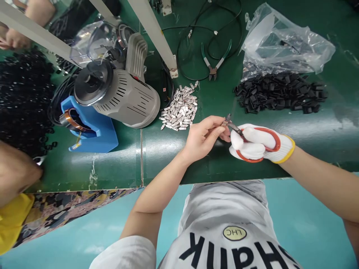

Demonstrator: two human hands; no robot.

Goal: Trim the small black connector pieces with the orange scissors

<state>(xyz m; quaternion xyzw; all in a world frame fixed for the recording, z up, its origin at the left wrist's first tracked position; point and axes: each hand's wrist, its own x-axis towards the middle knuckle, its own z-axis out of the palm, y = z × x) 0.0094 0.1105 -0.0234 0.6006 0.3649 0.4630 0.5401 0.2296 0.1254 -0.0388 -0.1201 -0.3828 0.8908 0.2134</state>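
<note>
My left hand (202,138) is bare and pinches a small silvery metal piece (224,123) between thumb and fingers. A white glove with a yellow cuff covers my right hand (251,141), which is closed around red-handled pliers (237,129). The pliers' jaws meet the piece at my left fingertips; a dark bit shows at their tip, too small to name. Left of my hands lies a pile of small silver metal pieces (181,109). Beyond my right hand is a heap of black plastic pieces (280,93).
A clear plastic bag (288,45) lies behind the black heap. Green-handled cutters (213,71) rest near a looped black cable (179,48). Leftward stand a grey machine (129,97) and a blue tape dispenser (103,138). Another person's arm (17,175) is beside black rings (25,101).
</note>
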